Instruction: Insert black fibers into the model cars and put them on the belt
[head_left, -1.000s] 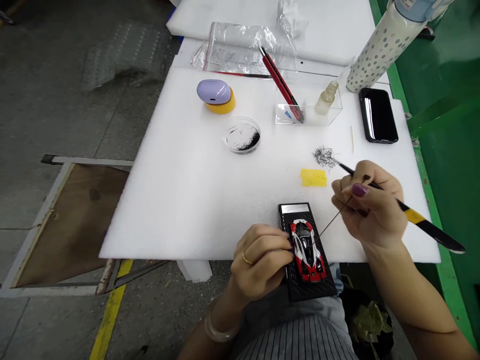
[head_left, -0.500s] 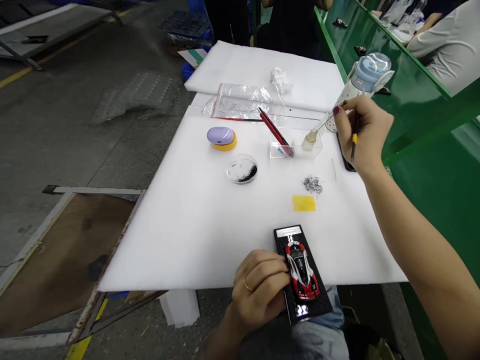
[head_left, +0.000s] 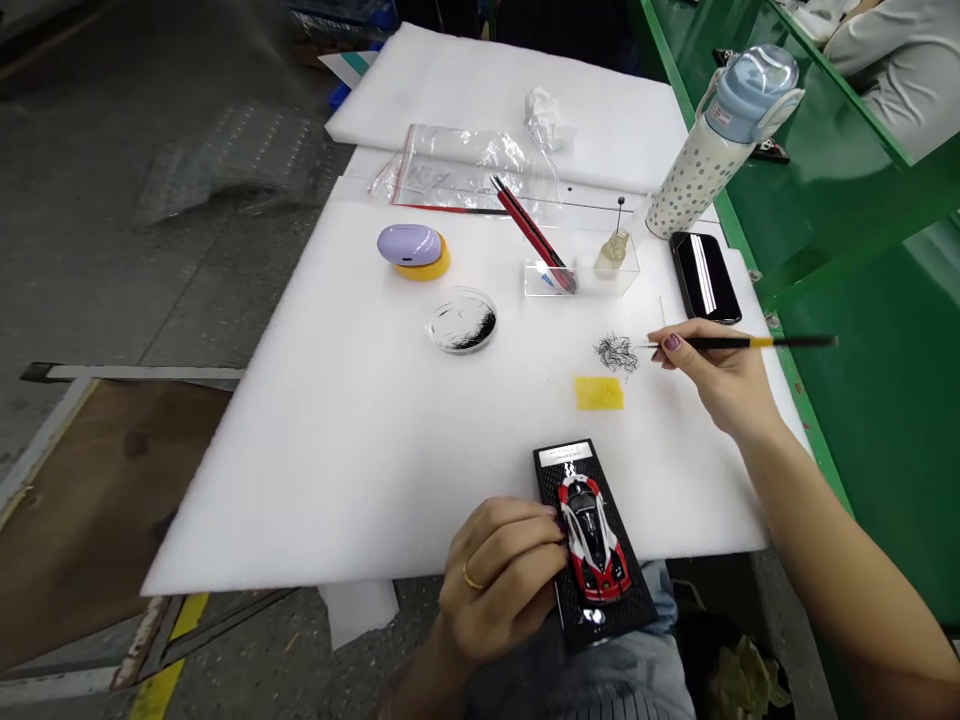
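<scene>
My left hand [head_left: 499, 575] is closed on the left edge of a black display base [head_left: 564, 625]. A red, white and black model car [head_left: 592, 540] sits on that base, which lies tilted at the table's front edge. In my right hand [head_left: 724, 385] is a slim black pen-like tool [head_left: 799, 342] with a yellow band, pinched near its fine tip. That tip points left, at the right edge of a tangle of short black strands [head_left: 616, 352]; I cannot tell whether it touches them. A yellow patch [head_left: 599, 393] lies just below the tangle.
A clear tray [head_left: 544, 282] holds a small glass bottle [head_left: 612, 253] with a rod in it, and red tweezers [head_left: 529, 230]. Nearby are a round clear dish [head_left: 463, 322], a lilac case [head_left: 409, 244], a phone [head_left: 705, 278], a spotted water bottle [head_left: 697, 175] and a plastic bag [head_left: 480, 165].
My right hand has let go of the rod, which now stands in the glass bottle. It has come down toward the strands, turning the black tool level. The whole view has shifted slightly.
</scene>
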